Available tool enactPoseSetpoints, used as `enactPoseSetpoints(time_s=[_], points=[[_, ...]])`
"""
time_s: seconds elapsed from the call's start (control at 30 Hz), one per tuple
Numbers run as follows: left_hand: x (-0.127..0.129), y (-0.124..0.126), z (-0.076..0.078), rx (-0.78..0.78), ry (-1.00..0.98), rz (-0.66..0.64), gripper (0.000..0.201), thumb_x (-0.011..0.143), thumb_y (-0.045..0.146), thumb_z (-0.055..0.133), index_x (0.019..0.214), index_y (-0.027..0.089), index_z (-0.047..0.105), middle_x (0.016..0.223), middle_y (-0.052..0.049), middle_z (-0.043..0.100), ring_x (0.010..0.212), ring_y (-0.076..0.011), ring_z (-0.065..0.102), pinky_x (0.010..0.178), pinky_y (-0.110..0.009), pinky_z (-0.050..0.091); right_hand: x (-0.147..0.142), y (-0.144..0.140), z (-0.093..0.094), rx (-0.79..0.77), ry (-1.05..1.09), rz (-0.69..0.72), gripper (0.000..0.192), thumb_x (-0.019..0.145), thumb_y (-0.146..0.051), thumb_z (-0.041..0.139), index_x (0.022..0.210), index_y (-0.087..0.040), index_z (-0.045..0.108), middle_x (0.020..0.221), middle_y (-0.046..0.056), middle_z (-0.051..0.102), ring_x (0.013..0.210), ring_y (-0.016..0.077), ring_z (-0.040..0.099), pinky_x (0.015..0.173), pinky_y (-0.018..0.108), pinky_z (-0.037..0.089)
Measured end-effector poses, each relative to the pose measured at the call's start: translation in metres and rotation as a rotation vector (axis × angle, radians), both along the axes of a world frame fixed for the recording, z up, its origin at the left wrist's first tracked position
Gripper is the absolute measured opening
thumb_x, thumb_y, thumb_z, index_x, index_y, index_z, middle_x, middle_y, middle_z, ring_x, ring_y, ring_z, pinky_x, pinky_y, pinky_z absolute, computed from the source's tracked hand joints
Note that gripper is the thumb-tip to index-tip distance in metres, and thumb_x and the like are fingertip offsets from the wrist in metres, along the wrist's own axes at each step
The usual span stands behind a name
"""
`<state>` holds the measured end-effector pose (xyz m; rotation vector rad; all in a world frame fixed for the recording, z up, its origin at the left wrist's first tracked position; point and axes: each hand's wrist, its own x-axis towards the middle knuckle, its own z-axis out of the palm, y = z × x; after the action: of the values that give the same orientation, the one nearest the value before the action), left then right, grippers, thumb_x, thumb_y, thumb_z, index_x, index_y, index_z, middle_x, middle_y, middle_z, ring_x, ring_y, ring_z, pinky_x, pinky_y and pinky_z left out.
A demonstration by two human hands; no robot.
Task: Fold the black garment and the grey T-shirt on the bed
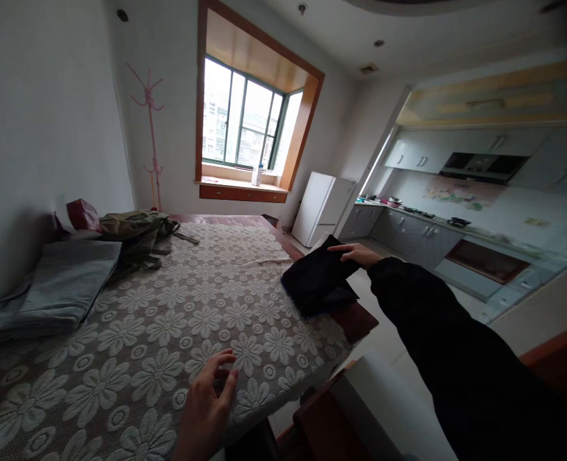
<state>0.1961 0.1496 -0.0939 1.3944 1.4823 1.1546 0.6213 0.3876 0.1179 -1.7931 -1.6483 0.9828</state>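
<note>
My right hand (357,254) reaches out in a black sleeve and rests on a folded black garment (318,283) at the table's right edge, fingers pressed on its top corner. My left hand (207,403) lies near the front edge of the table, fingers spread on the lace flower-pattern tablecloth (182,320), holding nothing.
Folded grey cloth (57,288) lies at the table's left by the wall, with an olive garment (136,234) and a red bag (82,214) behind it. A chair back (321,416) stands at the front right. Beyond are a fridge (322,206), kitchen counter (418,230), window and pink coat stand (152,137).
</note>
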Motion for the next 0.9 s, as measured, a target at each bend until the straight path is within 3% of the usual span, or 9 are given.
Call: enactPoseSetpoints(time_s=[0.33, 0.57, 0.9], points=[[0.001, 0.001, 0.002, 0.013, -0.004, 0.009, 0.033, 0.086, 0.047, 0.061, 0.107, 0.024, 0.073, 0.133, -0.010, 0.071, 0.093, -0.0250, 0.075, 0.088, -0.041, 0.060, -0.021, -0.005, 0.016, 0.004, 0.004, 0.149, 0.067, 0.070, -0.012, 0.065, 0.136, -0.018, 0.068, 0.080, 0.000, 0.077, 0.066, 0.0138, 0.067, 0.062, 0.020, 0.056], [0.001, -0.002, 0.006, 0.003, 0.003, 0.002, 0.034, 0.086, 0.046, 0.060, 0.107, 0.023, 0.073, 0.133, -0.011, 0.071, 0.093, -0.0255, 0.075, 0.082, -0.039, 0.061, -0.027, -0.001, 0.014, 0.021, 0.003, 0.179, 0.060, 0.073, -0.016, 0.070, 0.132, -0.020, 0.071, 0.090, 0.002, 0.080, 0.076, 0.0176, 0.071, 0.077, 0.025, 0.060], [0.000, -0.001, 0.004, -0.003, 0.012, -0.016, 0.035, 0.087, 0.046, 0.058, 0.110, 0.023, 0.072, 0.135, -0.011, 0.069, 0.095, -0.0248, 0.074, 0.081, -0.038, 0.060, 0.001, 0.002, 0.000, -0.012, 0.035, 0.084, 0.067, 0.071, -0.009, 0.065, 0.138, -0.018, 0.066, 0.083, 0.001, 0.078, 0.067, 0.0142, 0.067, 0.065, 0.022, 0.057]])
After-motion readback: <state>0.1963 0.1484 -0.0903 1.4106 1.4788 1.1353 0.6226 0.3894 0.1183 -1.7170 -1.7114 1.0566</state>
